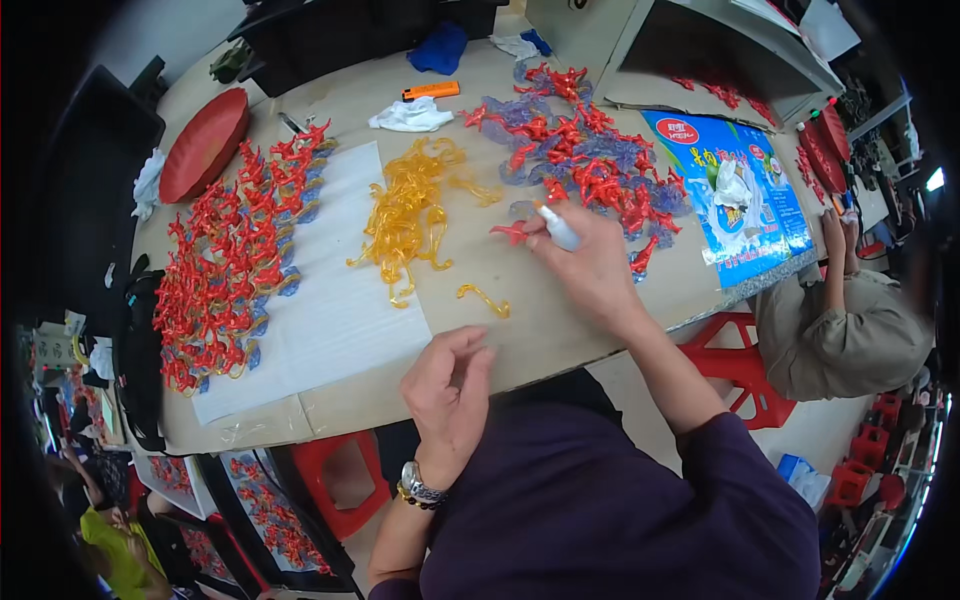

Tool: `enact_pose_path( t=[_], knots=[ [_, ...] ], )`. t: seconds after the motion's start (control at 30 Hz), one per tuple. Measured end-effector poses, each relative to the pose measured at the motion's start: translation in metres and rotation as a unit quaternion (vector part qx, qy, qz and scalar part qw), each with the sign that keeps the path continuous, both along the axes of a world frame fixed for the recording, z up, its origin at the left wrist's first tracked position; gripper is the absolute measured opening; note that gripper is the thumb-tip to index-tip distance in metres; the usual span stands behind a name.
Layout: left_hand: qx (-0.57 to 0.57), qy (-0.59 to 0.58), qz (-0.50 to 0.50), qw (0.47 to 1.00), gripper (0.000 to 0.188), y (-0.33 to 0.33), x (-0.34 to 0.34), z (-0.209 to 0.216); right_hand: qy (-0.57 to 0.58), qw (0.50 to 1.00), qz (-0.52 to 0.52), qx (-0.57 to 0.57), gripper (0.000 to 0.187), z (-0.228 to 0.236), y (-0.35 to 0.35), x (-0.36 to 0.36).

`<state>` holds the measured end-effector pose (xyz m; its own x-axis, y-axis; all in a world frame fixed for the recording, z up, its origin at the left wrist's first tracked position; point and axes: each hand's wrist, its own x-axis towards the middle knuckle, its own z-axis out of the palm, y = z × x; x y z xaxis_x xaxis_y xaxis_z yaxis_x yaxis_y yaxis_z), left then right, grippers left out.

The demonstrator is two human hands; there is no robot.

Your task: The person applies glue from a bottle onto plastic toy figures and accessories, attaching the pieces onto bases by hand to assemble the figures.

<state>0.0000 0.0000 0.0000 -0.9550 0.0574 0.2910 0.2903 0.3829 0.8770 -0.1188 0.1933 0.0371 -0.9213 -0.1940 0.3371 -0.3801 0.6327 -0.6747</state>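
My right hand [595, 262] grips a small white squeeze bottle [560, 232] with an orange tip. By its fingertips is a small red plastic figure [508, 233]; whether the fingers touch it I cannot tell. My left hand [447, 385], loosely curled with thumb and forefinger apart, hovers by the table's near edge and shows nothing in it. One curved yellow translucent plastic piece [485, 300] lies just beyond it. Farther off is a heap of similar yellow pieces [405, 215]. A pile of red figures and purple translucent pieces [600, 150] spreads past my right hand.
Rows of assembled red, yellow and purple figures [225, 270] stand at left, beside a white sheet [320, 280]. A red bowl [205, 145], white cloth [412, 114] and orange box cutter [431, 91] lie farther back. Right is a blue printed sheet [750, 245]; another person [840, 330] sits beyond.
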Motion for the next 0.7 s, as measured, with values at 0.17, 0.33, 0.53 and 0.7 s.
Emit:
enact_pose_path(
  t=[0.17,0.33,0.53,0.7],
  knots=[
    [0.306,-0.097,0.083,0.943,0.056,0.022,-0.015,0.034,-0.25,0.925,-0.006,-0.287,0.01,0.032,-0.031,0.041],
    [0.457,-0.053,0.123,0.879,0.041,0.018,-0.009,0.029,-0.237,0.908,0.11,-0.327,0.012,0.026,-0.057,0.068],
    [0.572,-0.12,0.103,0.805,0.036,-0.004,-0.001,0.039,-0.234,0.914,0.186,-0.274,0.027,0.034,-0.06,0.073],
    [0.64,-0.182,0.043,0.745,0.038,-0.017,0.006,0.028,-0.275,0.895,0.204,-0.285,0.046,0.036,-0.034,0.065]
  ],
)
